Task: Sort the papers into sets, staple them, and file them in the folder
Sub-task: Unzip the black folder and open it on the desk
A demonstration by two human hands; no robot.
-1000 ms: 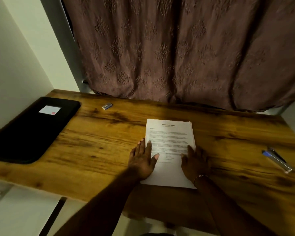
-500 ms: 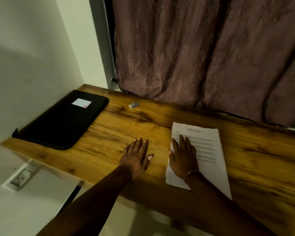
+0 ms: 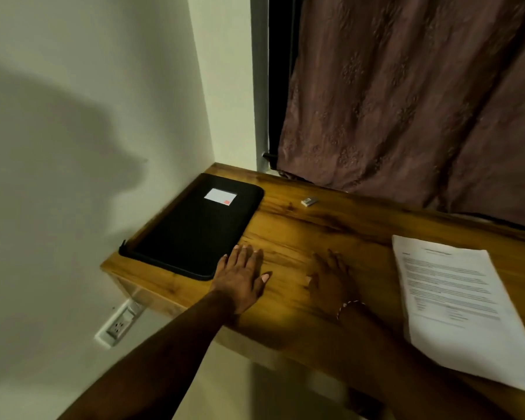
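This looks like a room at home. A brown wooden desk (image 3: 331,225) stands by a long brown patterned curtain (image 3: 406,101). A white wall socket (image 3: 119,324) sits below.

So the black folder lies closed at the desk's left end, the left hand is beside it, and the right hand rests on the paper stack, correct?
Not quite: the head view shows the right hand over bare desk, apart from the paper stack. The black folder and left hand are as stated.

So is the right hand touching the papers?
Apart. The head view shows the right hand spread over the wooden desk, with a bare strip of wood between it and the stack of papers.
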